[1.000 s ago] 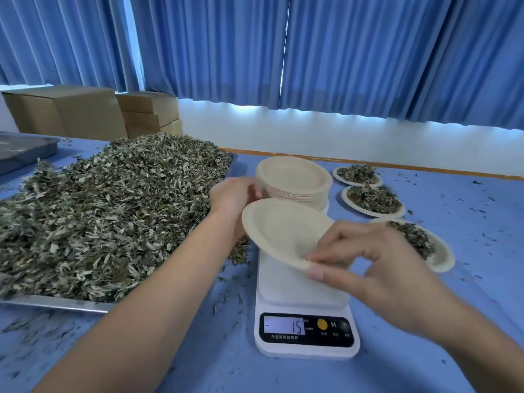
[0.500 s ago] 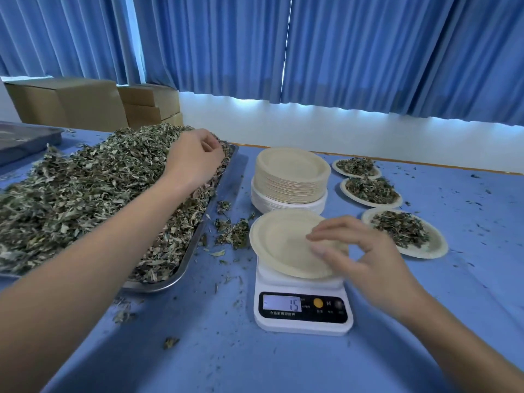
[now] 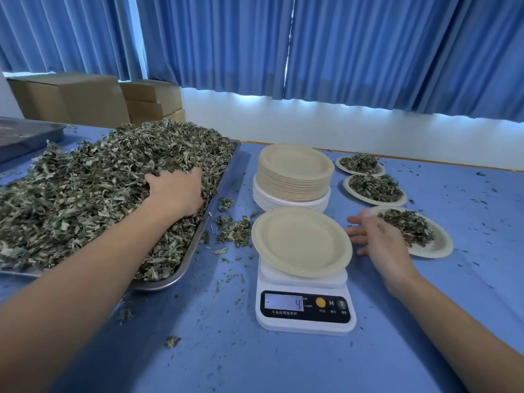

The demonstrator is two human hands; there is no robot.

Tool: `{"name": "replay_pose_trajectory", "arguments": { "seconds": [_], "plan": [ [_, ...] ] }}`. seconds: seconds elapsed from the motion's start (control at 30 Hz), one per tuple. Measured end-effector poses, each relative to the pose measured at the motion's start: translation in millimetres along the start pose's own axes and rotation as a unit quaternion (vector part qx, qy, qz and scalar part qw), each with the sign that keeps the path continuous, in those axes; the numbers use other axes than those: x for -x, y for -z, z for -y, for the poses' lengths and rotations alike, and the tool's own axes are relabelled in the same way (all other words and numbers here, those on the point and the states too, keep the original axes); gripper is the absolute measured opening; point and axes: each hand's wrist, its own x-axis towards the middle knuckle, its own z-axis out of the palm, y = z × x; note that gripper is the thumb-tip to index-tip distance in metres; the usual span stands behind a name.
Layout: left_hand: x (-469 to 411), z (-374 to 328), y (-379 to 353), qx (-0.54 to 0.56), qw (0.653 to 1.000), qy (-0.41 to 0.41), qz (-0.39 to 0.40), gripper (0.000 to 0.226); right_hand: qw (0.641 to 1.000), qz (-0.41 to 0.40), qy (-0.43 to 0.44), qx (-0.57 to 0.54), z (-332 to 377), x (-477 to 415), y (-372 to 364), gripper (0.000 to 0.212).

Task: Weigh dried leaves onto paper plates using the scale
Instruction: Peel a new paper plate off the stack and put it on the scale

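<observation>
While the left hand [image 3: 175, 191] lies knuckles-up on the heap of dried leaves [image 3: 85, 199], its fingers are sunk into the pile and hidden, so I cannot tell whether they close on a handful. That heap fills a metal tray [image 3: 195, 252] on the left of the blue table [image 3: 283, 364]. An empty paper plate [image 3: 300, 241] sits on the white scale [image 3: 304, 313] at near centre, overhanging the platform all round, and the display shows a 4. Just right of that plate the right hand [image 3: 377, 239] is open, holding nothing, its fingers relaxed and spread with the tips just beside the plate's rim; contact cannot be made out. Beyond the scale stands a stack of plates [image 3: 295, 174]. To the right, three plates already carry leaves: the nearest plate [image 3: 442, 251], partly behind the right hand, a middle plate [image 3: 347, 188] and a far plate [image 3: 338, 165]. Loose leaf scraps [image 3: 235, 231] lie between tray and scale. Cardboard boxes [image 3: 71, 100] stand at far left before blue curtains [image 3: 340, 52].
</observation>
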Motion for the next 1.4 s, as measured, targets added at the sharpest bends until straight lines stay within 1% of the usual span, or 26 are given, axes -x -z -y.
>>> {"name": "replay_pose_trajectory", "arguments": {
  "seconds": [0.2, 0.3, 0.4, 0.47, 0.5, 0.57, 0.63, 0.7, 0.73, 0.8, 0.9, 0.97, 1.03, 1.17, 1.27, 1.4],
  "plan": [
    [3, 14, -5, 0.042, 0.997, -0.052, -0.023, 0.039, 0.999, 0.022, 0.025, 0.038, -3, 3, -1, 0.044],
    [7, 14, -10, 0.037, 0.998, -0.056, -0.010, 0.034, 0.998, 0.027, 0.024, 0.046, 0, 4, -2, 0.044],
    [8, 10, -16, 0.028, 0.997, -0.065, 0.001, 0.029, 0.998, 0.033, 0.023, 0.057, 3, 7, 0, 0.038],
    [7, 10, -15, 0.017, 0.997, -0.073, -0.007, 0.027, 0.996, 0.057, 0.005, 0.074, 8, 9, 3, 0.029],
    [7, 10, -15, 0.011, 0.997, -0.075, -0.013, 0.026, 0.993, 0.077, -0.007, 0.090, 10, 11, 4, 0.028],
    [7, 12, -14, 0.008, 0.997, -0.078, -0.024, 0.025, 0.985, 0.131, -0.033, 0.106, 16, 20, 11, 0.037],
    [7, 11, -14, 0.015, 0.996, -0.083, -0.033, 0.027, 0.969, 0.229, -0.050, 0.080, 18, 34, 22, 0.053],
    [7, 11, -15, 0.021, 0.995, -0.087, -0.038, 0.028, 0.933, 0.348, -0.035, 0.083, 17, 48, 35, 0.069],
    [7, 11, -15, 0.021, 0.995, -0.088, -0.039, 0.028, 0.917, 0.388, -0.017, 0.095, 18, 53, 39, 0.078],
    [7, 10, -15, 0.019, 0.995, -0.088, -0.038, 0.027, 0.898, 0.427, 0.019, 0.105, 16, 57, 43, 0.090],
    [6, 9, -16, 0.020, 0.995, -0.086, -0.036, 0.027, 0.897, 0.422, 0.047, 0.123, 15, 58, 41, 0.094],
    [5, 9, -17, 0.021, 0.995, -0.087, -0.038, 0.029, 0.898, 0.420, 0.045, 0.125, 15, 59, 38, 0.094],
    [3, 10, -18, 0.025, 0.995, -0.086, -0.042, 0.029, 0.900, 0.419, 0.027, 0.114, 15, 59, 37, 0.093],
    [1, 13, -17, 0.042, 0.994, -0.082, -0.053, 0.029, 0.912, 0.401, -0.045, 0.074, 21, 59, 30, 0.098],
    [1, 15, -15, 0.052, 0.993, -0.080, -0.072, 0.032, 0.917, 0.387, -0.070, 0.072, 24, 59, 27, 0.101],
    [3, 15, -12, 0.061, 0.993, -0.072, -0.073, 0.032, 0.928, 0.355, -0.092, 0.064, 22, 63, 25, 0.103]
  ]
}}
